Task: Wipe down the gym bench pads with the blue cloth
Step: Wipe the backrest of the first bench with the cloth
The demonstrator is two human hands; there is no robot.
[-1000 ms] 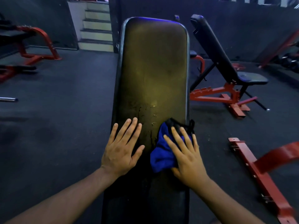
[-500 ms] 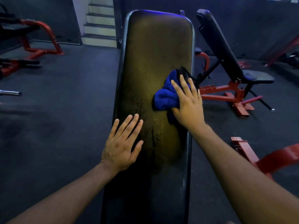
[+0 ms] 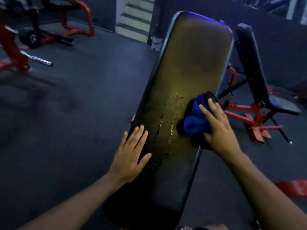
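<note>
Incline bench (image 3: 259,80) stands just beside the wiped bench pad (image 3: 191,63).

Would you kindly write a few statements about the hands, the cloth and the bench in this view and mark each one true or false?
1. The right hand presses the blue cloth against the bench pad. True.
2. The left hand grips a spray bottle. False: it lies flat and open on the pad's left edge, holding nothing.
3. The cloth sits near the pad's right edge. True.
4. The pad's surface is smooth and unmarked. False: cracked, worn streaks run along its middle, between the two hands.
5. A second bench with a red frame stands to the right, behind the one being wiped. True.
6. The cloth lies at the far end of the pad. False: it is about midway along.
</note>
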